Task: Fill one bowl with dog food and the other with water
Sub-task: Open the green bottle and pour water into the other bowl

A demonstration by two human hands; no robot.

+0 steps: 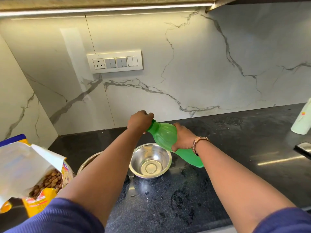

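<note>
Here, both bare hands hold a translucent green plastic water bottle (165, 137) above a black speckled stone countertop (168, 199). The right hand (182, 137) wraps the bottle's wide middle, thumb toward the camera and fingers round the far side, with a slim metal-band wristwatch (198, 143) on that wrist. The left hand (139, 121) is closed over the bottle's neck end, covering the cap (whether the cap is on or off cannot be told). The bottle is tilted, neck up and to the left, base down and to the right.

Just below it stands a shiny round steel bowl (150, 161), upright on the counter, its inside bright; whether it holds any water cannot be told. A second steel bowl (89, 161) sits just beside it on the left, mostly hidden by the left forearm, with something brown showing inside. At the left edge an opened yellow dog food bag (38, 179) leans with its white-lined mouth agape, brown kibble (50, 180) visible within.

On the white marble-veined backsplash (202, 64) is a white switch panel with a socket (114, 62). A pale cylindrical container (303, 118) stands at the right edge.
</note>
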